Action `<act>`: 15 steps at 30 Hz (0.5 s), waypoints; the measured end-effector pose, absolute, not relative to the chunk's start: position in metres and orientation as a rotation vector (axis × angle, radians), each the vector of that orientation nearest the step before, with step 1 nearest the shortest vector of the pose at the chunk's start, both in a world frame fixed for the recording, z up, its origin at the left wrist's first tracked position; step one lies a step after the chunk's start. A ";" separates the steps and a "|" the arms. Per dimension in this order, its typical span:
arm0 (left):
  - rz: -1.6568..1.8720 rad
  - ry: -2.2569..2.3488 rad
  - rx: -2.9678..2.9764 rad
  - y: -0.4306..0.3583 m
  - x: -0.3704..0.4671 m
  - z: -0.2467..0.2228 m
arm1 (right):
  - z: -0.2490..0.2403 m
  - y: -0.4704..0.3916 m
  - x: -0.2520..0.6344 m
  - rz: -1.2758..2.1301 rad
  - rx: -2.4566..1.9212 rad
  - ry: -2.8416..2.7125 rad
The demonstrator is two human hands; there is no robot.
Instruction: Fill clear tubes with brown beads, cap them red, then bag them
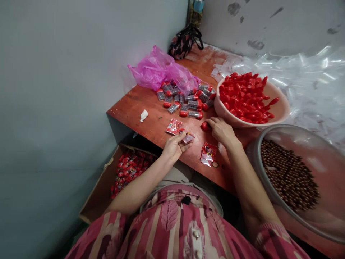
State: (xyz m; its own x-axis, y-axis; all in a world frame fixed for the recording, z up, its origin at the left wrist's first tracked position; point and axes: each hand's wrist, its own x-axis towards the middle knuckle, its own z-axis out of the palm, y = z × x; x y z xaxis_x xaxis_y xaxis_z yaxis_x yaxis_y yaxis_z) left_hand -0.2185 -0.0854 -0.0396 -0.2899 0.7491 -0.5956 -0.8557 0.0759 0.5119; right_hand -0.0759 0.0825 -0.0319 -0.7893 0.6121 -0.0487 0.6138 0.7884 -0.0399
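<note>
My left hand (173, 148) pinches a small red printed packet (188, 137) with a clear lower part above the table's front edge. Just behind it, another red printed packet (174, 126) lies on the wood. My right hand (221, 131) is closed around a red cap-like piece (205, 126), whose rounded end shows at the fingertips. A small stack of red packets (208, 154) lies between my forearms. Beyond my hands sit several clear containers with red caps and dark contents (194, 105), loosely piled.
A pink bowl (281, 115) of red pieces stands right of the pile, near a large basin (256, 154) of brown balls. Clear plastic pieces (299, 75) cover the back right. A pink bag (153, 70) and black pouch (181, 45) lie behind. A cardboard box (101, 187) stands below left.
</note>
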 end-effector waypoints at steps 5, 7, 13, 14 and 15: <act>1.648 1.007 -0.193 -0.078 -0.217 -0.044 | -0.035 0.077 -0.061 -0.183 1.208 2.969; 1.666 0.999 -0.203 -0.074 -0.214 -0.044 | -0.033 0.062 -0.054 -0.524 1.410 2.977; 1.711 0.930 -0.229 -0.062 -0.200 -0.046 | -0.036 -0.021 -0.046 -2.164 1.724 2.530; 1.716 0.924 -0.227 -0.060 -0.198 -0.047 | -0.038 -0.032 -0.047 -2.230 1.774 2.475; 1.718 0.921 -0.220 -0.059 -0.195 -0.047 | -0.041 -0.040 -0.048 -2.248 1.827 2.460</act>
